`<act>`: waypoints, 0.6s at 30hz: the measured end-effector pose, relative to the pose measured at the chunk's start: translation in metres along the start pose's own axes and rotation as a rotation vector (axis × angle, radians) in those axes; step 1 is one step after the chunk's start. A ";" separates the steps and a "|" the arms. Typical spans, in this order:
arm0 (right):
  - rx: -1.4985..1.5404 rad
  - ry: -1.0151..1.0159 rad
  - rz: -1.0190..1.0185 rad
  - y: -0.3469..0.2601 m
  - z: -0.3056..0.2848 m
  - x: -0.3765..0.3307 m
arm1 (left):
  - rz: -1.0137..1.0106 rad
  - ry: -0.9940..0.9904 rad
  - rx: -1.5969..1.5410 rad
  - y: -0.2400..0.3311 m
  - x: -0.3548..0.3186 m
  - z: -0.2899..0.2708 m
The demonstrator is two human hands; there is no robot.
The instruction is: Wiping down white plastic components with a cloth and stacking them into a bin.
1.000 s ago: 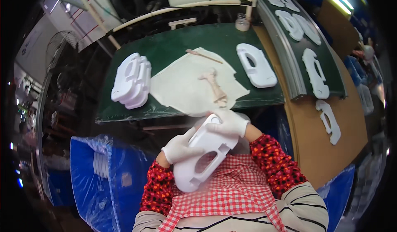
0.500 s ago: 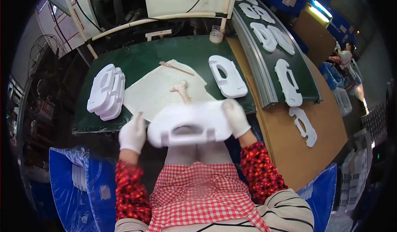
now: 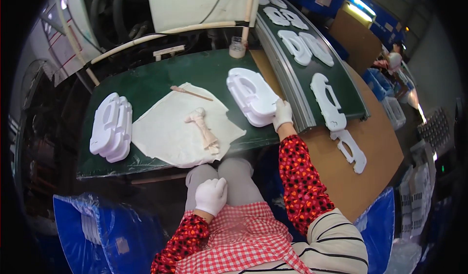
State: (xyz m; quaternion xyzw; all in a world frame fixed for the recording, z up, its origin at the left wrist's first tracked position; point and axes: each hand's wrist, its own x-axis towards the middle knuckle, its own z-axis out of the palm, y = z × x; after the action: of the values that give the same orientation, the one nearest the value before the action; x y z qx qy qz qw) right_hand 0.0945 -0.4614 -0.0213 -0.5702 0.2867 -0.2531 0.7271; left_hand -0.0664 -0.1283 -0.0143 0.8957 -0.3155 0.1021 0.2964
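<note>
On table (image 3: 151, 76): left panel stack (image 3: 109, 130), cloth (image 3: 163, 132) mid, right panel stack (image 3: 258, 101). On cloth: 1 brush (image 3: 192, 94) behind 1 bundle (image 3: 202, 129). Behind right panel stack: 1 jar (image 3: 237, 49). Right of table: conveyor (image 3: 352, 106), loose panels (image 3: 318, 50) on it.

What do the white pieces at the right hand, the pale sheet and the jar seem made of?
White pieces: probably moulded plastic, smooth and slightly glossy, with rounded edges.
Pale sheet: likely cloth, matte, with soft, uneven edges.
Jar: glass or clear plastic; its see-through wall fits either.

No lettering, numbers or signs can be read.
</note>
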 end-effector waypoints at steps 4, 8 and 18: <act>-0.412 0.037 -0.275 0.044 -0.049 0.053 | 0.138 0.022 -0.009 0.004 0.016 0.020; -0.519 0.104 -0.162 -0.011 0.002 -0.022 | 0.076 -0.024 0.042 0.003 0.011 0.014; -0.978 0.621 -0.738 -0.119 -0.174 -0.065 | 0.090 -0.085 0.090 0.009 0.013 0.013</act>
State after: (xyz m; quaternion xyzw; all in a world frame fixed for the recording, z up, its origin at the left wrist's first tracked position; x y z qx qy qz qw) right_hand -0.0792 -0.5620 0.0703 -0.7943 0.3502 -0.4773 0.1362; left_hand -0.0618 -0.1485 -0.0160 0.8964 -0.3629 0.0914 0.2373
